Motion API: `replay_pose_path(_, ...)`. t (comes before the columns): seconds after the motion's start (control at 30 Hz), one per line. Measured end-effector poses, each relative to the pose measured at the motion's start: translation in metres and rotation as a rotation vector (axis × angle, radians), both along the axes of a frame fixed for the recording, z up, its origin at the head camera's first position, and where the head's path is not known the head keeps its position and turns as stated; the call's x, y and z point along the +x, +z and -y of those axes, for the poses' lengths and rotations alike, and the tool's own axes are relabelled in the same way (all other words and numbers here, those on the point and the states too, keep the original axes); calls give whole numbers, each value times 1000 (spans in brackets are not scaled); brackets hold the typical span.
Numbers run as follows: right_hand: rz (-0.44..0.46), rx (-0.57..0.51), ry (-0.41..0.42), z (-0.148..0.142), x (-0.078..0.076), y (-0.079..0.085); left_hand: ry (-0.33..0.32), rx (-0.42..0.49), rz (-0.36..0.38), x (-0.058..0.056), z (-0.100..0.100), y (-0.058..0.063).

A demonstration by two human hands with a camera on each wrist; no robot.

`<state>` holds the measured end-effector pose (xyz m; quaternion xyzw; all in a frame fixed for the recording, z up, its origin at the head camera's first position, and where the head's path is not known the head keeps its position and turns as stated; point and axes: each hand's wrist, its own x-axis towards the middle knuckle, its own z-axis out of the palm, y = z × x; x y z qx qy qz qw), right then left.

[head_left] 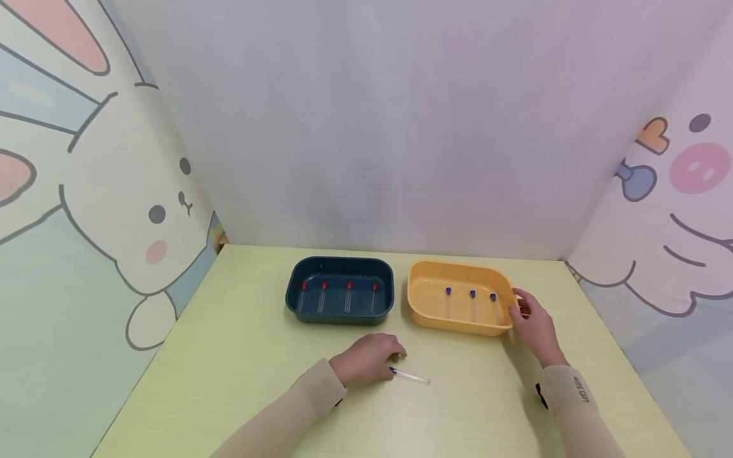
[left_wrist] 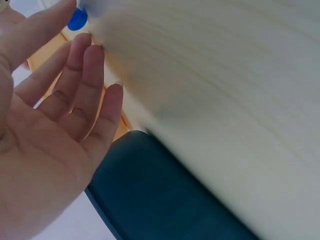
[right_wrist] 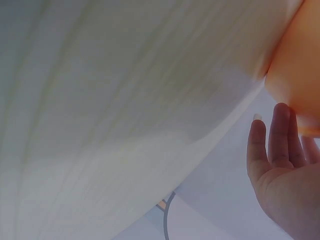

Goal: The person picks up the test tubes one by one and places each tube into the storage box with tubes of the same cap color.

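Note:
A clear tube with a blue cap (head_left: 410, 376) lies on the pale green table (head_left: 240, 356). My left hand (head_left: 382, 356) rests on the table with its fingertips at the cap end of that tube. The left wrist view shows my left hand (left_wrist: 75, 100) with relaxed fingers, the blue cap (left_wrist: 77, 20) just beyond them. My right hand (head_left: 529, 318) touches the right wall of the orange tray (head_left: 458, 267), fingers straight. The right wrist view shows my right hand (right_wrist: 280, 165) beside the orange tray (right_wrist: 297, 75). Three blue-capped tubes (head_left: 472, 304) lie in the orange tray.
A dark blue tray (head_left: 340, 260) left of the orange one holds several red-capped tubes (head_left: 348, 296). The dark blue tray (left_wrist: 160, 200) also fills the lower part of the left wrist view. Cartoon-printed walls close in the table on the left, back and right.

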<state>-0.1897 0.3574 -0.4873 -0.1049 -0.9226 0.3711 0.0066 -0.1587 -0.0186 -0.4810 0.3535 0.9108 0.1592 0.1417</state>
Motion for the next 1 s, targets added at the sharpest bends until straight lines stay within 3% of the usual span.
replay_pose_path(0.17, 7, 2, -8, -1, 0, 0, -68, -15, -80, -2, 3, 1)
replay_pose_path(0.4, 12, 1, -19, -1, 0, 0, -69, -35, -137, -5, 3, 3)
replay_pose_path(1.0, 1, 9, -8, -1, 0, -1, -25, 15, -122, -12, 5, -4)
